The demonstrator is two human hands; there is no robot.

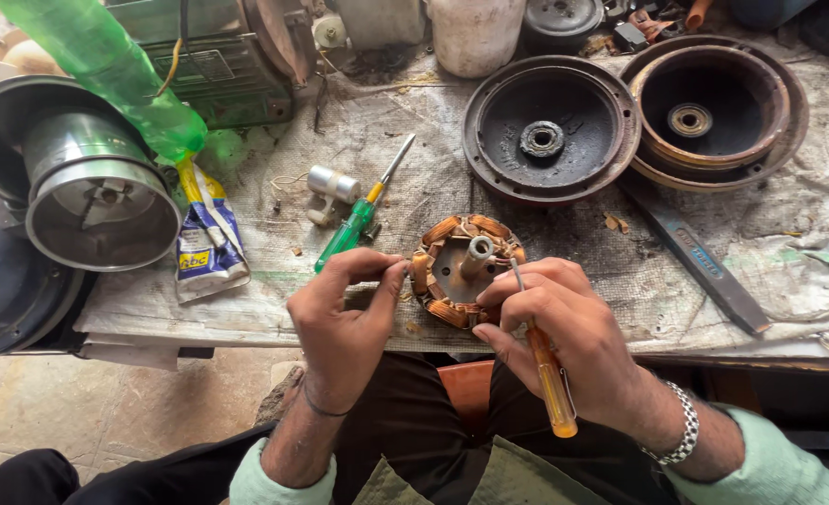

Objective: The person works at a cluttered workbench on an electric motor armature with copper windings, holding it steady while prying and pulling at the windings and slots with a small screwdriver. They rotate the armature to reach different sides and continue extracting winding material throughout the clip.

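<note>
A small round stator (463,271) with copper-coloured coils and a metal hub stands near the bench's front edge. My left hand (344,323) pinches its left rim between thumb and fingers. My right hand (564,337) holds an orange-handled screwdriver (547,379), its thin shaft pointing up to the stator's right side. A green-handled screwdriver (354,224) lies on the bench just left of the stator.
Two dark round motor covers (550,126) (714,108) lie at the back right. A flat metal file (700,266) lies at right. A green bottle (106,70), a squeezed tube (204,248), a small metal cylinder (332,184) and a shiny drum (96,192) sit at left.
</note>
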